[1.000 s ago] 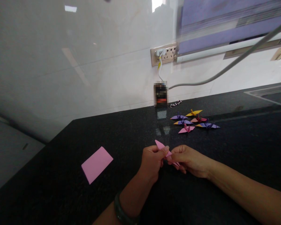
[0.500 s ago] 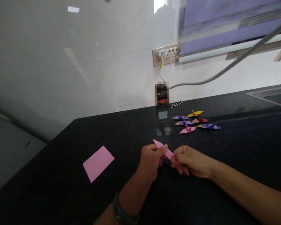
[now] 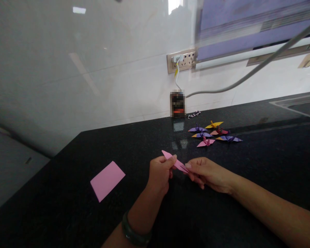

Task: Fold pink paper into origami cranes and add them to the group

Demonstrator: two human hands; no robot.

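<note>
Between my hands is a narrow piece of folded pink origami paper (image 3: 180, 166), pointed at its far left end and slit at the end toward my right hand. My left hand (image 3: 160, 172) grips its middle, thumb on top and fingers underneath. The thumb and fingers of my right hand (image 3: 204, 173) pinch the slit lower end. A flat pink paper piece (image 3: 107, 181) lies on the counter left of my left hand. Beyond my right hand sit several folded paper cranes, among them a pink crane (image 3: 206, 142), a yellow crane (image 3: 214, 124) and a purple crane (image 3: 229, 138).
The dark counter (image 3: 67, 179) meets a pale tiled wall. A blurred-out black box (image 3: 178, 104) stands against the wall beside a small beaded strand (image 3: 194, 114). Above it are a wall socket (image 3: 182, 61) and a grey cable (image 3: 237, 84). A sink edge (image 3: 294, 108) shows at far right.
Both hands have shifted slightly left and up with the folded pink paper. My right thumb now lies on the paper's lower end, where the slit shows more clearly.
</note>
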